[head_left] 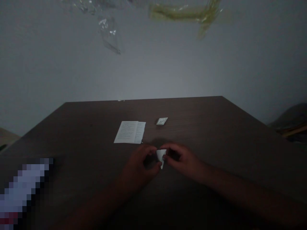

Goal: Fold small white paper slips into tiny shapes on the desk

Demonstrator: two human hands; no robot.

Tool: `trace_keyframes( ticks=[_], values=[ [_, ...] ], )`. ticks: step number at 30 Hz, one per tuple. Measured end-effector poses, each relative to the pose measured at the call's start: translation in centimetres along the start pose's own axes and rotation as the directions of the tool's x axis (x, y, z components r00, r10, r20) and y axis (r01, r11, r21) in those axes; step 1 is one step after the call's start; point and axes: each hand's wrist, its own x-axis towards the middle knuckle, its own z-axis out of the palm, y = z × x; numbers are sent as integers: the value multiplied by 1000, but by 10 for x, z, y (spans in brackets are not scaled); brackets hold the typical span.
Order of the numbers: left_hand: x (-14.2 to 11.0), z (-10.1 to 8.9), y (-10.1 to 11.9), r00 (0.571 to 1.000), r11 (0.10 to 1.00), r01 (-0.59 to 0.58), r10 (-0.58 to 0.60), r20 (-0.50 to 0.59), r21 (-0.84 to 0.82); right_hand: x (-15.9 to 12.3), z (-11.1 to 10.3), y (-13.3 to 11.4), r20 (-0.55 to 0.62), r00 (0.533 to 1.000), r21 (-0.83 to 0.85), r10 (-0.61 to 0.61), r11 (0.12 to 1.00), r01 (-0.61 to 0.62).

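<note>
Between my two hands is a small piece of folded white paper [161, 154], wide at the top and narrowing to a point below. My left hand [142, 161] pinches its left side, thumb near the lower tip. From the other side, my right hand [183, 159] grips the right edge with thumb and fingers. Beyond the hands lies another small folded paper [162, 121], diamond-like in outline. To its left, printed paper sheets [127, 132] rest flat, overlapping one another.
The brown wooden table [91, 126] reaches back to a pale wall [153, 67]. A pixelated, bright-faced flat object [25, 187] lies at the left front. Clear tape [109, 33] and yellowish tape [179, 14] cling to the wall. A white scrap [121, 100] sits at the far edge.
</note>
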Motion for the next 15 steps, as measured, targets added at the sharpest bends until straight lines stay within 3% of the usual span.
trace_keyframes(
  ticks=[4,10,15],
  values=[
    [-7,4,7,994,992,-95,98,-38,82,-3,7,-4,-62,997,-71,-45,997,41],
    [-11,6,18,968,956,-218,237,-77,197,-5,10,-7,-76,997,10,16,1000,-15],
    [-9,8,25,973,965,-188,208,-97,184,-4,11,-7,-126,992,9,13,1000,-12]
  ],
)
